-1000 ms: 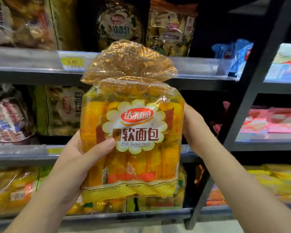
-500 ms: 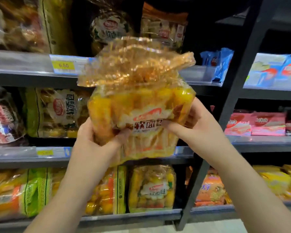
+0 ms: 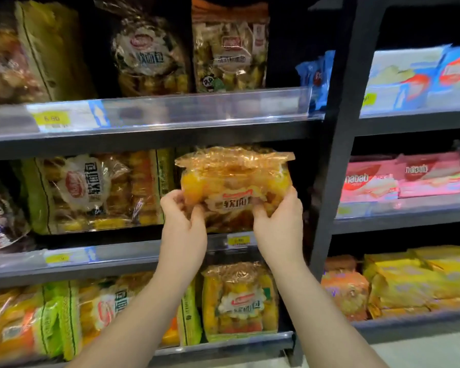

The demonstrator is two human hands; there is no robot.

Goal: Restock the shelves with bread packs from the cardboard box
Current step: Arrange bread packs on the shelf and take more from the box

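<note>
The bread pack (image 3: 235, 187) has gone forward into the middle shelf (image 3: 133, 257) at frame centre, left hand (image 3: 183, 224) and right hand (image 3: 278, 224) gripping it, nearly placed.

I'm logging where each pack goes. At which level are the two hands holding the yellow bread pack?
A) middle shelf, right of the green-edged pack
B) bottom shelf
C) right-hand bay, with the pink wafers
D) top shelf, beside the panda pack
A: the left hand and right hand grip the yellow bread pack above the middle shelf, right of the green-edged pack.
</note>
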